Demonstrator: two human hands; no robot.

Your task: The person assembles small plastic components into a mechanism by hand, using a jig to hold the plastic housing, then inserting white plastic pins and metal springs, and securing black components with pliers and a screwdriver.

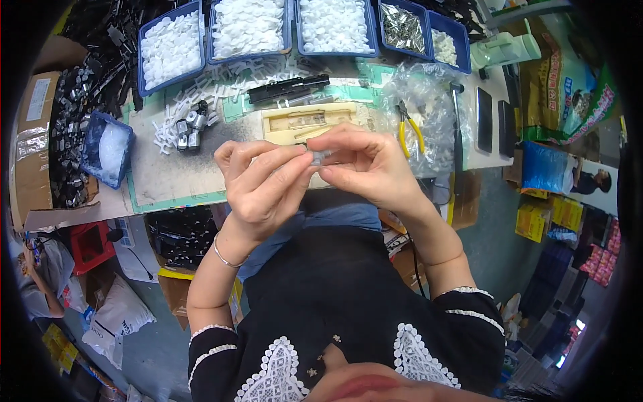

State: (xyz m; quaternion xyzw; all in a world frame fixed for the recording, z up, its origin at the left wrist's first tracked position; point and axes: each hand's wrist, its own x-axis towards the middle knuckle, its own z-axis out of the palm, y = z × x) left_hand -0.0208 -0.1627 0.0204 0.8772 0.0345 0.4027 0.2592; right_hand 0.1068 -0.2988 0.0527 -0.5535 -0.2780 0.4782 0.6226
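- Fingers (269,163) of my left hand (253,187) and right hand (382,167) are pinching a small greyish part (320,159).
- I'm seeing yellow pliers (405,118) lying beyond, to the right.

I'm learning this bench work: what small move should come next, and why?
Probably a gentle fingertip adjustment of the small greyish piece: the fingertips of the left hand and right hand meet at it, while the yellow-handled pliers lie unheld, which suggests finger work.
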